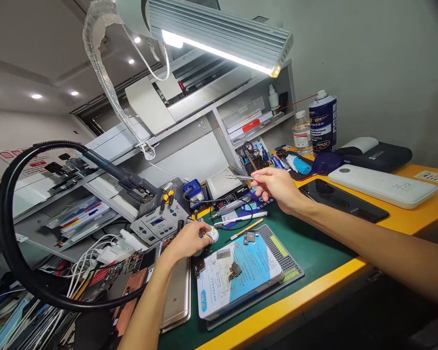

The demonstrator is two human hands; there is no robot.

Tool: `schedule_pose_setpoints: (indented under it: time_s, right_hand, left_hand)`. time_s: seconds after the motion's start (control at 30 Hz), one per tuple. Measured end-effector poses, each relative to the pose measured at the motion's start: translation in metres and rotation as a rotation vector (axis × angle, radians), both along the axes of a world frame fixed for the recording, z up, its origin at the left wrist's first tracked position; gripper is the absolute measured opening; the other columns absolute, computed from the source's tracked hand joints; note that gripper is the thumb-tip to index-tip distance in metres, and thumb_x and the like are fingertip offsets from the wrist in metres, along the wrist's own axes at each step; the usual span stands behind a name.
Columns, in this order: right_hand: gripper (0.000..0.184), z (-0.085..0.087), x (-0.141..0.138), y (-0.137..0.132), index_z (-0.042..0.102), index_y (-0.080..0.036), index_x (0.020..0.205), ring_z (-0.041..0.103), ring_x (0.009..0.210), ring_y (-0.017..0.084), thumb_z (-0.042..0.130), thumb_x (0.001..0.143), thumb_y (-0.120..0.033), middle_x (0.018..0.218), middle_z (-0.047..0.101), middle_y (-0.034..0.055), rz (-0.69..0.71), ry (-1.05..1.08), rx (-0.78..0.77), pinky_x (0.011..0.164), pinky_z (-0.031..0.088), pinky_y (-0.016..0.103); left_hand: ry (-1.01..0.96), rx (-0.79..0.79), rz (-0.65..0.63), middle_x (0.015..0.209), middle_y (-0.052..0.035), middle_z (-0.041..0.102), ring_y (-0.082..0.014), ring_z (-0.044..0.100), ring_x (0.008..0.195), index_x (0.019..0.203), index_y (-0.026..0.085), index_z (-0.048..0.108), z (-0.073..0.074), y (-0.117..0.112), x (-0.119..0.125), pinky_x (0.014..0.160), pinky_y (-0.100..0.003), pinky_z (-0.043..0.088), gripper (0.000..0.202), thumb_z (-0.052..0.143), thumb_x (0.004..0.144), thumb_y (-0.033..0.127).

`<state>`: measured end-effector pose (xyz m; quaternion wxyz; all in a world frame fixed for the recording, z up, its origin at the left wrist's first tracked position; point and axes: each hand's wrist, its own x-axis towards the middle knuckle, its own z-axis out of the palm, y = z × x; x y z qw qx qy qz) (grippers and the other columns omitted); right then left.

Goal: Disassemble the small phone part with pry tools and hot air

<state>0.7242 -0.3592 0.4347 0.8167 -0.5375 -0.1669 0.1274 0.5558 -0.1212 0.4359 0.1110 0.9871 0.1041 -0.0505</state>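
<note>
My right hand point(275, 188) is raised over the back of the green mat point(306, 243) and pinches a pair of metal tweezers point(238, 177), whose tips point left. My left hand point(188, 239) rests at the mat's left edge, fingers curled round a small white round container point(212, 235). In front of both hands lies a blue and white repair pad point(237, 277) with a small circuit part point(235, 270) on it, and a little grey chip point(248, 237) lies just beyond.
A soldering station point(160, 221) and a thick black hose point(10, 253) stand at the left. A gold phone point(177, 301) lies beside the pad. A black phone point(345, 200), a white power bank point(383, 185), a spray can point(323, 124) and a bottle point(302, 133) sit on the right. The yellow table edge point(295, 304) runs along the front.
</note>
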Motion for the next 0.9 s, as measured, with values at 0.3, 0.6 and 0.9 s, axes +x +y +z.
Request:
schedule_pose_setpoints:
  time_s: [0.3, 0.6, 0.9]
  right_hand:
    - [0.006, 0.001, 0.001, 0.000, 0.065, -0.011, 0.090, 0.058, 0.043, 0.008, 0.062, 0.086, -0.006, 0.070, 0.067, 0.0032, -0.018, -0.004, -0.005, 0.031, 0.039, 0.018]
    - [0.005, 0.005, -0.001, -0.003, 0.064, -0.011, 0.096, 0.057, 0.046, 0.006, 0.061, 0.096, -0.016, 0.070, 0.065, -0.0030, -0.014, -0.001, -0.064, 0.036, 0.040, 0.014]
    - [0.012, 0.004, 0.009, -0.004, 0.061, -0.011, 0.106, 0.058, 0.051, 0.007, 0.059, 0.097, -0.019, 0.078, 0.066, 0.0005, 0.071, -0.036, -0.140, 0.037, 0.040, 0.015]
  left_hand:
    - [0.002, 0.098, 0.029, 0.119, -0.0085, 0.065, -0.0224, 0.064, 0.106, 0.114, 0.016, 0.064, -0.003, 0.000, 0.007, 0.093, -0.045, 0.054, 0.029, 0.063, 0.094, 0.037]
    - [-0.037, 0.093, 0.014, 0.117, -0.0080, 0.065, -0.0216, 0.064, 0.103, 0.114, 0.017, 0.064, 0.000, 0.002, 0.003, 0.092, -0.044, 0.054, 0.029, 0.063, 0.094, 0.037]
    - [-0.249, 0.023, 0.022, 0.114, -0.0076, 0.067, -0.0212, 0.064, 0.105, 0.112, 0.016, 0.065, -0.008, 0.003, -0.008, 0.095, -0.045, 0.052, 0.025, 0.059, 0.096, 0.035]
